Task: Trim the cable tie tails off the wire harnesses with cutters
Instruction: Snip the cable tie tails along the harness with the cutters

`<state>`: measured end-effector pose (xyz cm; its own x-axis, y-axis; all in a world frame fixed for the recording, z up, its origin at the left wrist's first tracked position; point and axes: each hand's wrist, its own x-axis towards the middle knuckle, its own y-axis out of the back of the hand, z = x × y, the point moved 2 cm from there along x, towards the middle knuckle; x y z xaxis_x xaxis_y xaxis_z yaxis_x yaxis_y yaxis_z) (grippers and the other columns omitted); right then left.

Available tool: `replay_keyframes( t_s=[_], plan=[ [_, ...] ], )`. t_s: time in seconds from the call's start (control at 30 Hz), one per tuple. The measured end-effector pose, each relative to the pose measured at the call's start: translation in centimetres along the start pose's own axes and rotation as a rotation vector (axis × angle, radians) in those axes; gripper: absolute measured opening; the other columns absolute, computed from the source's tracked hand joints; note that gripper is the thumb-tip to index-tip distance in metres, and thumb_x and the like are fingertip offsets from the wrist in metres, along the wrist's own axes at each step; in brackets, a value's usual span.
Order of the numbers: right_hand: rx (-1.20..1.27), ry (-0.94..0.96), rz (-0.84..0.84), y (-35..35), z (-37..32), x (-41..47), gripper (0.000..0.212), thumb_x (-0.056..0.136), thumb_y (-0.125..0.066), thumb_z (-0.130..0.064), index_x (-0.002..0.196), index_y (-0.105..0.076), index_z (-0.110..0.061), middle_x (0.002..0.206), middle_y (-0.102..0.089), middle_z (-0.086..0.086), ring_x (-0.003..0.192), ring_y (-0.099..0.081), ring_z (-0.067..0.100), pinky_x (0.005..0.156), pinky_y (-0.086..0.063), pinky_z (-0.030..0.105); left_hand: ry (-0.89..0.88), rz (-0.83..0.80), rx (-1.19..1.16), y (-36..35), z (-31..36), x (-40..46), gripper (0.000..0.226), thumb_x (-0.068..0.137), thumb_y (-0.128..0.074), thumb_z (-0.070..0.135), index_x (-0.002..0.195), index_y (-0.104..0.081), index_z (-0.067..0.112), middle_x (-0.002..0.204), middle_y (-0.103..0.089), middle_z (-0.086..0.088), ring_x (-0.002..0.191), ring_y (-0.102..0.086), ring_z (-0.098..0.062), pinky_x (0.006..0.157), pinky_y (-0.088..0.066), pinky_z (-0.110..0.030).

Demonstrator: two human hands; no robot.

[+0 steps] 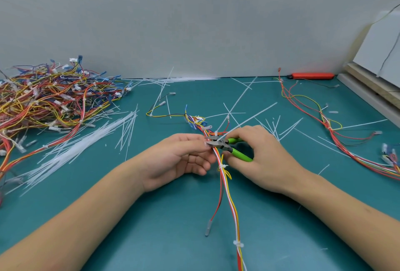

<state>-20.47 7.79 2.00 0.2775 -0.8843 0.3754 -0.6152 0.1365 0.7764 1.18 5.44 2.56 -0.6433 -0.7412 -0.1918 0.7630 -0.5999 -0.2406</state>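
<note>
A wire harness point(227, 188) of red, white and yellow wires runs from the table's middle toward me, bound by white cable ties point(223, 166). My left hand point(179, 160) pinches the harness near its upper part. My right hand point(259, 156) grips green-handled cutters point(229, 147), whose metal jaws sit at the harness beside my left fingertips. A long white tie tail point(249, 119) sticks up and to the right from that spot. Whether the jaws touch the tail I cannot tell.
A big heap of harnesses point(47, 97) fills the left of the green mat point(151, 216). Cut white tails point(86, 141) lie scattered around. Another harness point(329, 123) lies at right. An orange tool point(311, 75) rests by the back wall, boards point(372, 89) at far right.
</note>
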Motion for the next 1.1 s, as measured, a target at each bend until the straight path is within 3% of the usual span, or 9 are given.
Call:
replay_keyframes(
  t_s=[0.33, 0.4, 0.5, 0.63, 0.77, 0.87, 0.93, 1.1],
  plan=[
    [0.005, 0.0, -0.014, 0.04, 0.04, 0.09, 0.018, 0.089, -0.076, -0.033, 0.106, -0.07, -0.03, 0.096, -0.066, -0.013, 0.097, -0.056, 0.013, 0.09, -0.045, 0.031, 0.012, 0.001, 0.013, 0.21, -0.11, 0.03, 0.021, 0.092, -0.067, 0.02, 0.104, -0.067, 0.004, 0.088, -0.069, -0.013, 0.07, -0.065, -0.017, 0.065, -0.056, -0.024],
    [0.02, -0.002, -0.02, 0.13, 0.14, 0.23, 0.009, 0.088, -0.076, -0.029, 0.093, -0.069, -0.03, 0.084, -0.064, -0.013, 0.088, -0.057, 0.012, 0.082, -0.047, 0.032, 0.008, 0.001, 0.018, 0.21, -0.12, 0.06, 0.02, 0.092, -0.066, 0.02, 0.104, -0.068, 0.004, 0.089, -0.069, -0.013, 0.07, -0.065, -0.017, 0.066, -0.056, -0.024],
    [0.091, -0.028, -0.03, 0.14, 0.49, 0.25, 0.022, 0.088, -0.076, -0.025, 0.074, -0.061, -0.027, 0.062, -0.053, -0.011, 0.063, -0.048, 0.011, 0.06, -0.04, 0.025, 0.001, -0.001, 0.01, 0.2, -0.07, 0.03, 0.02, 0.092, -0.066, 0.021, 0.105, -0.068, 0.005, 0.088, -0.069, -0.012, 0.07, -0.065, -0.017, 0.066, -0.056, -0.024],
    [0.109, -0.031, -0.036, -0.11, 0.29, -0.04, 0.031, 0.091, -0.074, -0.026, 0.068, -0.052, -0.027, 0.058, -0.049, -0.01, 0.056, -0.04, 0.012, 0.053, -0.03, 0.019, 0.007, -0.021, 0.012, 0.22, -0.05, -0.07, 0.027, 0.091, -0.067, 0.02, 0.111, -0.065, 0.001, 0.089, -0.07, -0.013, 0.071, -0.065, -0.017, 0.067, -0.056, -0.024],
    [0.098, -0.04, -0.005, -0.23, 0.26, -0.06, 0.023, 0.089, -0.073, -0.031, 0.073, -0.056, -0.028, 0.062, -0.052, -0.01, 0.06, -0.046, 0.013, 0.058, -0.039, 0.029, -0.003, -0.003, 0.006, 0.22, -0.03, -0.05, 0.021, 0.092, -0.065, 0.019, 0.106, -0.069, 0.004, 0.087, -0.07, -0.012, 0.07, -0.065, -0.018, 0.065, -0.056, -0.024],
    [0.039, -0.026, -0.002, -0.12, 0.04, -0.09, 0.011, 0.088, -0.075, -0.034, 0.088, -0.064, -0.03, 0.079, -0.061, -0.014, 0.08, -0.055, 0.009, 0.074, -0.046, 0.031, -0.006, 0.01, 0.009, 0.14, -0.08, 0.03, 0.014, 0.092, -0.066, 0.019, 0.097, -0.073, 0.009, 0.088, -0.07, -0.013, 0.069, -0.065, -0.017, 0.065, -0.056, -0.024],
    [0.006, -0.023, 0.003, -0.13, -0.01, -0.11, 0.016, 0.087, -0.076, -0.033, 0.1, -0.067, -0.029, 0.09, -0.063, -0.016, 0.091, -0.053, 0.011, 0.083, -0.043, 0.027, -0.004, 0.012, 0.009, 0.09, -0.09, 0.1, 0.012, 0.091, -0.066, 0.019, 0.096, -0.074, 0.01, 0.088, -0.07, -0.012, 0.069, -0.065, -0.017, 0.064, -0.056, -0.024],
    [-0.019, -0.016, 0.007, 0.03, -0.12, -0.1, 0.023, 0.088, -0.076, -0.032, 0.109, -0.069, -0.026, 0.096, -0.063, -0.016, 0.096, -0.053, 0.013, 0.089, -0.041, 0.027, -0.003, 0.012, 0.018, 0.15, -0.16, 0.13, 0.012, 0.092, -0.066, 0.019, 0.095, -0.075, 0.012, 0.088, -0.07, -0.012, 0.069, -0.065, -0.017, 0.065, -0.056, -0.024]
  ],
)
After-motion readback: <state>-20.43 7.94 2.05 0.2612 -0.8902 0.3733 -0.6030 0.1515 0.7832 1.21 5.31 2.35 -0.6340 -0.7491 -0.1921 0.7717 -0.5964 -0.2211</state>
